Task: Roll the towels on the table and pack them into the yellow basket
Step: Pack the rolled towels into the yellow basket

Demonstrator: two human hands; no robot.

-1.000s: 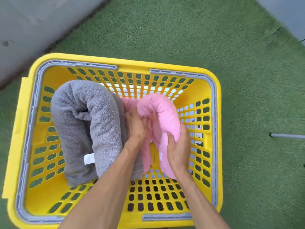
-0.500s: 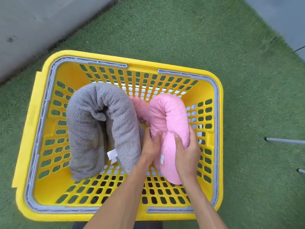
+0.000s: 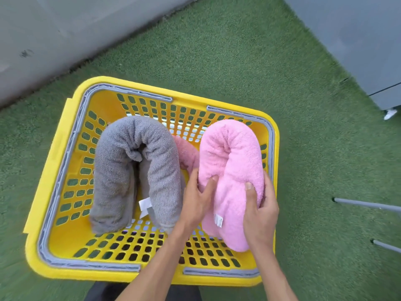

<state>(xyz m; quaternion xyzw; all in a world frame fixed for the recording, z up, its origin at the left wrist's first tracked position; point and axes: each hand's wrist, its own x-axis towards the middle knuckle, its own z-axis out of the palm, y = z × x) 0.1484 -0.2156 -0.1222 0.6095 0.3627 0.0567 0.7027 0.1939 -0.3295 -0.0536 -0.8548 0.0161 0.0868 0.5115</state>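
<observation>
The yellow basket (image 3: 50, 170) with a grey rim band stands on green turf. Inside on the left, a rolled grey towel (image 3: 112, 170) is bent into an upside-down U with a white tag showing. On the right lies a rolled pink towel (image 3: 232, 153), bent the same way. My left hand (image 3: 198, 202) grips the pink roll's left side, thumb on top. My right hand (image 3: 260, 205) holds its right side, fingers wrapped round the outside and thumb pressing the front.
Green artificial turf (image 3: 217, 61) surrounds the basket. A grey wall (image 3: 65, 29) runs along the upper left, a grey panel (image 3: 358, 29) at upper right. Two thin grey metal legs (image 3: 366, 205) stick in from the right edge. The basket's front floor is bare.
The pink roll has risen and shifted to the basket's right side, both hands moving with it. The view has pulled back, so the basket sits lower and smaller.
</observation>
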